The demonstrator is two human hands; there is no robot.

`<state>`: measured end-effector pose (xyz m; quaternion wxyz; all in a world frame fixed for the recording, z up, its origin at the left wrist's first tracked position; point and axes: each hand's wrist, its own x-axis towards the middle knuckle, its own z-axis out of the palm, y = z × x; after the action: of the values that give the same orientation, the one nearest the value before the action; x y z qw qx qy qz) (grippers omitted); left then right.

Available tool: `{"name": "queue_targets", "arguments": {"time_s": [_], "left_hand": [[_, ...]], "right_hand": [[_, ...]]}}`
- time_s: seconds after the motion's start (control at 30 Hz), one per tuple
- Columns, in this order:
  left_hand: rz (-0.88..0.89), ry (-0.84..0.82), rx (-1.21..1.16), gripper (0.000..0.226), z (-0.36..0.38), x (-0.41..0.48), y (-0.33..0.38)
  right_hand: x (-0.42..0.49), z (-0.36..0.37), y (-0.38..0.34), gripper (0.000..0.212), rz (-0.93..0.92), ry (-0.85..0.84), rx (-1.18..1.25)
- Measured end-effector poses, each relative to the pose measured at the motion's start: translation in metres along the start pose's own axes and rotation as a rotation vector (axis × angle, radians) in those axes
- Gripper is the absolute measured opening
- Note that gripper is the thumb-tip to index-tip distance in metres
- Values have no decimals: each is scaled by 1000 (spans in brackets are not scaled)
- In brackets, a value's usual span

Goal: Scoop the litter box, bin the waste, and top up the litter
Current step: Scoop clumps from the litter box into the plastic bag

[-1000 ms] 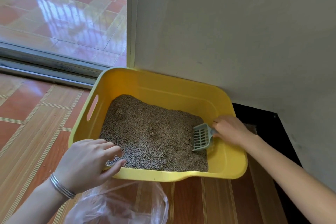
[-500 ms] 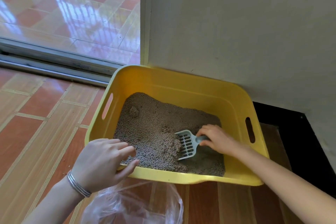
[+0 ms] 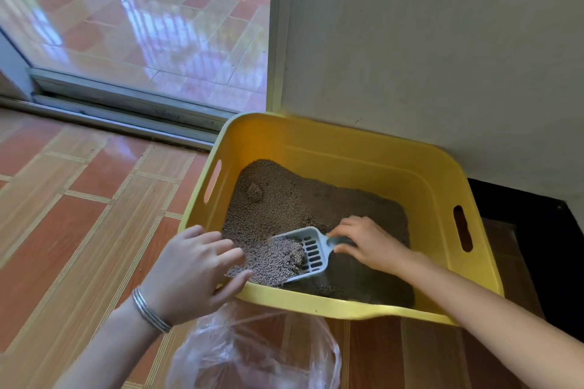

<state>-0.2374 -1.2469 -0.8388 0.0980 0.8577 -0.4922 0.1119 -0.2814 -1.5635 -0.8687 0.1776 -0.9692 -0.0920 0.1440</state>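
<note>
A yellow litter box [image 3: 354, 148] with grey-brown litter [image 3: 284, 199] stands on the floor against the wall. My right hand [image 3: 366, 243] grips the handle of a pale blue slotted scoop [image 3: 303, 249], which lies low in the near left part of the box, heaped with litter. My left hand [image 3: 192, 271] holds the box's near left rim, fingers over the edge and thumb outside. A small clump [image 3: 255, 191] sits in the litter at the far left. A clear plastic bag [image 3: 252, 354] lies on the floor just in front of the box.
White wall [image 3: 426, 41] rises right behind the box. A sliding glass door with a metal track [image 3: 126, 104] is to the far left. Tiled floor [image 3: 79, 215] spreads left of the box; a dark mat [image 3: 531, 249] lies to the right.
My right hand has dragged the scoop from the box's right side across to the near left, filling it with litter. My left hand has stayed on the rim. The camera has shifted left.
</note>
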Motion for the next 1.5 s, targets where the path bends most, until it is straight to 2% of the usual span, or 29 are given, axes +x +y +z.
{"name": "queue_targets", "arguments": {"time_s": [0.17,0.23,0.33,0.43,0.5,0.57,0.8,0.93,1.23,1.5], "left_hand": [[-14,14,30,44,-2,-3,-2],[-29,12,31,43,-2,-1,0],[-52,24,30,41,-1,-4,1],[-52,34,34,42,0,-2,0],[-63,40,39,43,1,-2,0],[-72,56,34,43,2,-1,2],[-78,72,45,43,2,0,3],[-80,88,43,44,2,-1,3],[-81,77,46,39,-1,0,5],[-62,50,22,40,-3,-2,3]], "right_hand": [[24,7,-32,32,-100,110,-200],[34,13,-40,30,-66,118,-131],[40,17,-43,26,-11,100,100],[35,8,-35,25,98,181,223],[30,1,-26,25,180,232,196],[24,-1,-20,26,187,205,150],[7,-9,-19,25,207,251,325],[-1,-13,-22,23,232,258,337],[-22,-17,-24,26,287,130,355],[-36,-19,-27,24,280,207,333]]}}
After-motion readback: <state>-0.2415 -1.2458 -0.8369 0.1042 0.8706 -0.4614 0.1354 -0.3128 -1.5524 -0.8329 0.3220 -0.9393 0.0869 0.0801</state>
